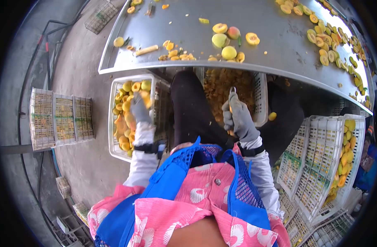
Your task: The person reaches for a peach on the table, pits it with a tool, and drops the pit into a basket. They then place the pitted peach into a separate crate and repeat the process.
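My left hand [140,108], in a grey glove, is over a white plastic crate [113,138] of halved yellow peaches [123,125]. Motion smears its fingers, and a blurred peach half [146,99] shows right beside them. My right hand [240,118], gloved too, is closed around a small pitting tool [233,89] whose metal loop tip sticks out past the fingers. Below that hand, between my knees, a second crate [260,99] holds brownish-orange pits and scraps. On the metal table ahead, whole and halved peaches [220,40] lie in a small group near the front edge.
The metal table [188,45] spans the front, its raised lip above my knees. More peach halves [328,41] spread along its right side. Stacked crates [63,119] stand on the left floor; crates of peaches [316,152] stand close on my right. A person [367,158] is at the far right.
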Demonstrator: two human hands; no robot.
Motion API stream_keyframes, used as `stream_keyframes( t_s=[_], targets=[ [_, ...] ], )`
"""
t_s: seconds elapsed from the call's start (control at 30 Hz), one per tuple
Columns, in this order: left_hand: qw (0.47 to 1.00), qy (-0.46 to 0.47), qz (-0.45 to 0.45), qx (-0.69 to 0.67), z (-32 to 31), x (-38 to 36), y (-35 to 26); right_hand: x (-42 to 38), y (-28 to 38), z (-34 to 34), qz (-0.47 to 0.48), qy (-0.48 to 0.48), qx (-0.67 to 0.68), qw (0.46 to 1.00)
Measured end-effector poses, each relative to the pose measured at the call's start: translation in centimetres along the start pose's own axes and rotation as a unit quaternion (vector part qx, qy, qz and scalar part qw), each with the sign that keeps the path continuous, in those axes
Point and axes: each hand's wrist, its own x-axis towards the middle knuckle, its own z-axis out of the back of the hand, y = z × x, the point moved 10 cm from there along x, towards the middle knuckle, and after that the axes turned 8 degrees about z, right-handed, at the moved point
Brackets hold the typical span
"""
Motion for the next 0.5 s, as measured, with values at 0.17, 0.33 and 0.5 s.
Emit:
stream_keyframes(
  t_s=[0.17,0.33,0.5],
  targets=[
    [0.882,-0.061,-0.325,0.335,-4.4,-7.2,-13.7,1.9,-1.6,3.5,0.004,-0.06,0.014,0.998],
    [0.754,0.319,-0.469,0.331,-31.2,-15.0,-14.7,0.2,-2.3,4.7,-0.022,-0.086,0.0,0.996],
    [0.597,0.374,-0.481,0.521,-41.9,-14.9,-9.7,-0.7,-3.1,7.0,-0.044,-0.176,0.034,0.983]
  ],
)
